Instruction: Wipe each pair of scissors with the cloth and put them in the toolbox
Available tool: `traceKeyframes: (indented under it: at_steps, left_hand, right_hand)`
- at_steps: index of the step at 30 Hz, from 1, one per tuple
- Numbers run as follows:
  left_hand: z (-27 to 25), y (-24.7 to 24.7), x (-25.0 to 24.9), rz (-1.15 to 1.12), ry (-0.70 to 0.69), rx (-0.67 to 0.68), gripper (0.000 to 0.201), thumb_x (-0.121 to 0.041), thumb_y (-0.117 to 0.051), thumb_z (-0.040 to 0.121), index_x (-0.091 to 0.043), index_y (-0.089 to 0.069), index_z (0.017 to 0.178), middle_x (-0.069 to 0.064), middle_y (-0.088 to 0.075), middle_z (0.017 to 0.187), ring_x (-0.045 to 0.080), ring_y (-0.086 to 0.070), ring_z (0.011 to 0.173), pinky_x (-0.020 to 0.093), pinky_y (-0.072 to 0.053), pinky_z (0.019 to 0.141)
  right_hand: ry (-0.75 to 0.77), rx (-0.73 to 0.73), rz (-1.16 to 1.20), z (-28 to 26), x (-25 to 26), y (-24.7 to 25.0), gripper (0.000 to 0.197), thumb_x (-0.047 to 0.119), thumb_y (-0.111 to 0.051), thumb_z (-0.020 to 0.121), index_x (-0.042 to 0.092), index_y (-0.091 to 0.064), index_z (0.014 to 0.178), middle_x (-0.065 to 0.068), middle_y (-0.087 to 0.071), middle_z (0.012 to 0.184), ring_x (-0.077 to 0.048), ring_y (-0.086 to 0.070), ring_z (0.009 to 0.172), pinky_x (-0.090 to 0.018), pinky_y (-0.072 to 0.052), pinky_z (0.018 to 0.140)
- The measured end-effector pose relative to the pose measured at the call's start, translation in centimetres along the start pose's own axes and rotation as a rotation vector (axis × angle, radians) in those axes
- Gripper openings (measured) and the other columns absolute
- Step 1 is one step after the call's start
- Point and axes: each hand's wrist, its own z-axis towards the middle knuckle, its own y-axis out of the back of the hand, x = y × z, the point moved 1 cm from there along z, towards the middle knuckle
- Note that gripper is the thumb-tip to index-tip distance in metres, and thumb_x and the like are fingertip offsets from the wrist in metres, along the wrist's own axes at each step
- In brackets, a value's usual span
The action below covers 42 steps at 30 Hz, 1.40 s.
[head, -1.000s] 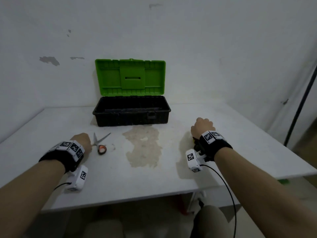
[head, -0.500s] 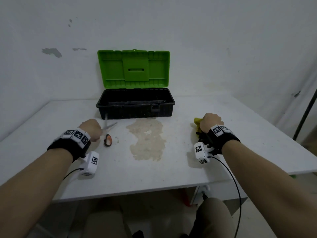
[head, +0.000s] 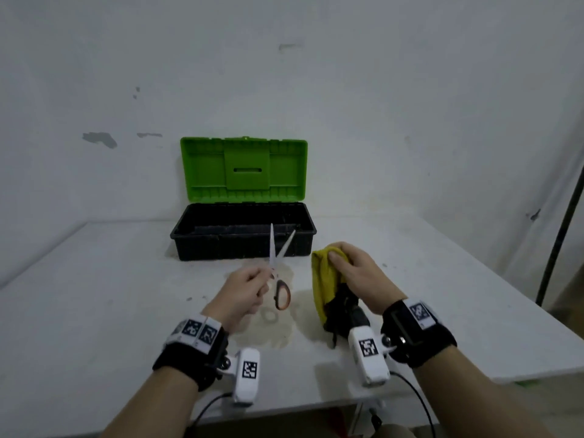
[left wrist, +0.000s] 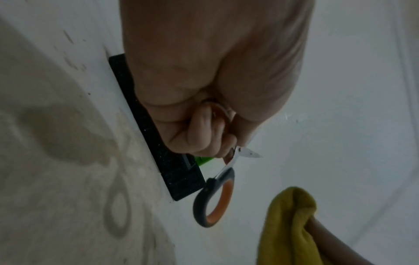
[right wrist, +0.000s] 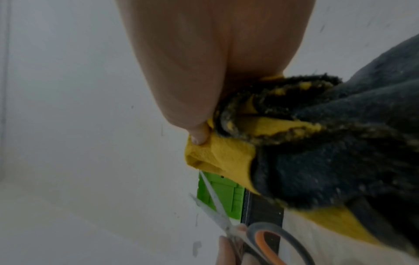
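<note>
My left hand [head: 249, 287] grips one handle of a pair of scissors [head: 278, 267] with grey-and-orange loops, held above the table with the blades parted and pointing up toward the toolbox. The free handle loop [left wrist: 213, 202] hangs below my curled fingers [left wrist: 204, 132]. My right hand [head: 354, 273] holds a yellow-and-dark-grey cloth [head: 325, 286] bunched up, just right of the scissors; my thumb [right wrist: 199, 136] presses into its yellow fold [right wrist: 217, 156]. The black toolbox [head: 243, 245] stands open behind them, its green lid [head: 243, 169] upright. Its inside looks dark.
A white table [head: 94, 295] carries a dried brownish stain [head: 271, 324] beneath my hands. A white wall stands behind the toolbox. A dark pole [head: 559, 235] leans at the far right. The table's front edge is close to my wrists.
My left hand has lifted the scissors off the table and moved them toward the middle. My right hand has raised the cloth and moved it leftward beside the scissors.
</note>
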Motion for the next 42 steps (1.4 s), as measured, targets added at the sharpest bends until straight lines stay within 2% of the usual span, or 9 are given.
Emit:
traceKeyframes:
  at_steps: [3, 5, 9, 14, 21, 24, 32, 36, 42]
  left_hand:
    - [0.1, -1.2, 0.3, 0.031, -0.002, 0.011, 0.027, -0.022, -0.048, 0.106, -0.004, -0.065, 0.097, 0.002, -0.06, 0.072, 0.012, -0.054, 0.055, 0.021, -0.04, 0.051]
    - [0.2, -1.8, 0.3, 0.064, 0.006, 0.033, 0.027, -0.019, -0.047, 0.106, -0.005, -0.066, 0.093, 0.003, -0.065, 0.077, 0.011, -0.059, 0.059, 0.022, -0.045, 0.055]
    - [0.3, -2.7, 0.1, 0.074, 0.025, 0.062, 0.025, -0.012, -0.05, 0.103, -0.01, -0.06, 0.08, 0.002, -0.053, 0.067, 0.009, -0.044, 0.049, 0.021, -0.035, 0.046]
    - [0.5, -3.3, 0.3, 0.136, -0.016, 0.092, 0.013, -0.016, -0.068, 0.095, -0.009, -0.067, 0.084, -0.004, -0.048, 0.057, 0.009, -0.039, 0.047, 0.02, -0.03, 0.042]
    - [0.4, -3.7, 0.5, 0.173, -0.103, 0.063, 0.027, -0.024, -0.075, 0.09, -0.009, -0.06, 0.073, -0.004, -0.043, 0.052, 0.01, -0.036, 0.042, 0.02, -0.027, 0.039]
    - [0.2, -4.1, 0.4, 0.163, -0.122, 0.076, 0.03, -0.024, -0.074, 0.091, 0.002, -0.062, 0.082, -0.001, -0.042, 0.054, 0.01, -0.035, 0.042, 0.019, -0.026, 0.038]
    - [0.0, -4.4, 0.5, 0.227, -0.198, 0.058, 0.034, -0.031, -0.067, 0.095, -0.003, -0.059, 0.077, -0.003, -0.043, 0.052, 0.01, -0.039, 0.043, 0.022, -0.029, 0.042]
    - [0.1, -4.5, 0.5, 0.262, -0.214, 0.052, 0.032, -0.031, -0.067, 0.095, -0.008, -0.061, 0.074, -0.006, -0.043, 0.052, 0.011, -0.04, 0.044, 0.024, -0.032, 0.046]
    - [0.1, -4.5, 0.1, 0.316, -0.25, 0.064, 0.032, -0.031, -0.068, 0.094, -0.019, -0.057, 0.066, -0.01, -0.046, 0.049, 0.009, -0.043, 0.047, 0.028, -0.038, 0.053]
  right_hand:
    - [0.063, 0.033, -0.031, -0.8, 0.4, -0.3, 0.014, 0.022, -0.053, 0.099, 0.025, -0.066, 0.102, 0.0, -0.069, 0.095, -0.012, -0.063, 0.084, -0.029, -0.052, 0.077]
    - [0.098, 0.005, -0.132, -1.2, 0.7, -0.8, 0.009, 0.027, -0.059, 0.095, 0.032, -0.06, 0.102, -0.002, -0.066, 0.092, -0.016, -0.062, 0.079, -0.031, -0.053, 0.07]
    - [0.169, -0.022, -0.235, -1.5, 0.8, -1.5, 0.01, 0.032, -0.065, 0.09, 0.033, -0.055, 0.093, -0.004, -0.065, 0.079, -0.022, -0.058, 0.069, -0.036, -0.049, 0.06]
    - [0.18, -0.049, -0.277, -1.4, 0.4, -1.2, 0.01, 0.034, -0.067, 0.088, 0.033, -0.057, 0.09, 0.0, -0.065, 0.077, -0.016, -0.058, 0.068, -0.033, -0.05, 0.059]
    - [0.182, -0.079, -0.328, -1.8, 0.4, -1.0, 0.011, 0.035, -0.068, 0.087, 0.032, -0.058, 0.091, 0.003, -0.066, 0.076, -0.014, -0.058, 0.067, -0.033, -0.052, 0.06]
    - [0.251, -0.1, -0.372, -1.5, 1.1, -1.5, 0.008, 0.031, -0.07, 0.086, 0.03, -0.065, 0.091, 0.006, -0.067, 0.079, -0.011, -0.06, 0.071, -0.029, -0.052, 0.066]
    - [0.349, -0.112, -0.499, -1.7, 0.0, -2.9, 0.022, 0.025, -0.073, 0.084, 0.017, -0.074, 0.105, -0.001, -0.062, 0.101, -0.016, -0.061, 0.089, -0.032, -0.053, 0.082]
    - [0.361, -0.119, -0.52, -2.0, -0.4, -3.0, 0.02, 0.021, -0.066, 0.088, 0.02, -0.07, 0.108, -0.004, -0.066, 0.095, -0.021, -0.064, 0.083, -0.041, -0.054, 0.074]
    - [0.44, -0.121, -0.582, -2.5, 0.1, -3.0, 0.015, 0.019, -0.06, 0.091, 0.017, -0.072, 0.101, -0.006, -0.063, 0.086, -0.022, -0.061, 0.07, -0.04, -0.054, 0.061]
